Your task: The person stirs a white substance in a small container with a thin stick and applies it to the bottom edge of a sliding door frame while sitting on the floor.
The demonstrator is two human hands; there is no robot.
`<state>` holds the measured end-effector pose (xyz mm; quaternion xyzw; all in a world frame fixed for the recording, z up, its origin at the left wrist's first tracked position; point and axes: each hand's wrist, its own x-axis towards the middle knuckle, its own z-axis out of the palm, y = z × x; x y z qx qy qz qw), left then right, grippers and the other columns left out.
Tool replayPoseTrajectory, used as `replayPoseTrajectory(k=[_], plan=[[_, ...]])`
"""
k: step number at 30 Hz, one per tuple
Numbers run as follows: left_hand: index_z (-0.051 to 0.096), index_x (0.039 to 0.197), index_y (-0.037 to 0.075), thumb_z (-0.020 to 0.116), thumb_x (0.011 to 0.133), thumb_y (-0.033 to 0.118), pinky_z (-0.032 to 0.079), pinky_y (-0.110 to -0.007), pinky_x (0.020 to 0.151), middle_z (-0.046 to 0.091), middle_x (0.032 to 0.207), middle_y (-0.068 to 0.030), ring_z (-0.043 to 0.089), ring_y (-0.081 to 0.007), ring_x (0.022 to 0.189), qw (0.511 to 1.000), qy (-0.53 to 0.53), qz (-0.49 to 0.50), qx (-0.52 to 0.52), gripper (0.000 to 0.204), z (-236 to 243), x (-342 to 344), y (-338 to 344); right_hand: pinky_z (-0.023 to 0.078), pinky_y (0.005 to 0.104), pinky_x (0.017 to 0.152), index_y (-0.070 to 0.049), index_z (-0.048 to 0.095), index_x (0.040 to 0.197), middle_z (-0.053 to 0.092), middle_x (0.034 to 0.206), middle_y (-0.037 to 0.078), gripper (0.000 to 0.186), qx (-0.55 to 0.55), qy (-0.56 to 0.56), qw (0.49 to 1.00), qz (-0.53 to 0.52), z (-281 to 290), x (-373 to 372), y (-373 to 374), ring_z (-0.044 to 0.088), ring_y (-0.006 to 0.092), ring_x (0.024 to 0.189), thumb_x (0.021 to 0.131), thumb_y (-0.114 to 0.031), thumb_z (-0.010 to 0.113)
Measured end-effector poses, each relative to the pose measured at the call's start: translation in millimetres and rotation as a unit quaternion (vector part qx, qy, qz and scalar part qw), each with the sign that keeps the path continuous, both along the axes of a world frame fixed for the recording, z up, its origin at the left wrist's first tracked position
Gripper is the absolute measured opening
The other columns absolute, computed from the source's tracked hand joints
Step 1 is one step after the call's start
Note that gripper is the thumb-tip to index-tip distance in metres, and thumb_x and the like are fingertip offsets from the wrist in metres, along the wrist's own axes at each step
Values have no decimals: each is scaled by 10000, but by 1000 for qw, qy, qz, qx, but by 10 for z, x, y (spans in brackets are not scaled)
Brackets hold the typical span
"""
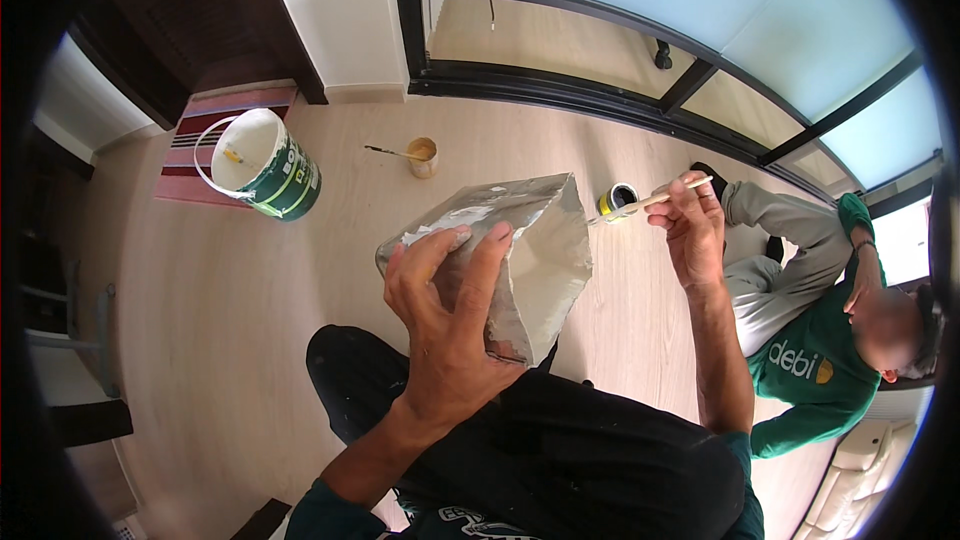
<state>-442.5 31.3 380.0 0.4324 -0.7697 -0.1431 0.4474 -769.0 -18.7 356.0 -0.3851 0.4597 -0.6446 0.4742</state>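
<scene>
My left hand (440, 320) grips a grey, box-like vessel (550, 275) with tapering sides, patchy with pale and silvery paint. The vessel is tilted above my lap, its pale broad face turned right. Between the fingertips of my right hand (690, 225) is a thin paintbrush (650, 203), its bristle end pointing left and close to the vessel's right edge; whether it touches, I cannot tell. Beyond the brush, a small open can (617, 198) with dark contents and a yellow-and-black side stands on the floor.
A small tan pot (422, 157) with a brush across its rim stands ahead. Left of it, a green-and-white bucket (290, 180) leans over a striped mat (190, 145). At the right sits a person in a green top (810, 365). Black-framed glass panels (640, 0) line the far side.
</scene>
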Motion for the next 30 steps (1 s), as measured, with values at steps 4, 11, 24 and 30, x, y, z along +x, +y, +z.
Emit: replayPoseTrajectory(k=[4,11,24,30], plan=[[374,1576,139,1032,579,232,330,-598,1162,292,1460,-185,298,-420,1407,1000,-3,2,0,1198,10,1,8,645,271,703,-86,578,1110,749,935,116,145,17,37,999,-13,-1,66,-4,775,186,805,1029,-150,679],[377,1575,134,1027,586,217,333,-591,1157,288,1458,-184,299,-418,1405,1000,1,4,0,1186,29,-7,1,662,298,725,-63,568,1132,756,942,163,158,-25,36,999,-19,-21,-61,-1,784,226,826,1024,-102,676],[446,1551,165,957,623,242,207,-680,1157,368,1417,-174,351,-378,1393,999,34,13,-5,1062,-63,-22,-8,660,324,778,-72,578,1109,742,1015,178,143,-64,68,996,-6,-30,-25,47,774,233,886,1005,-18,661],[473,1533,144,943,620,223,203,-668,1160,384,1422,-176,354,-384,1385,999,34,10,-1,1030,-38,-56,-14,640,335,776,-74,578,1116,692,1060,149,181,-148,137,979,21,280,241,261,731,223,929,988,22,664]])
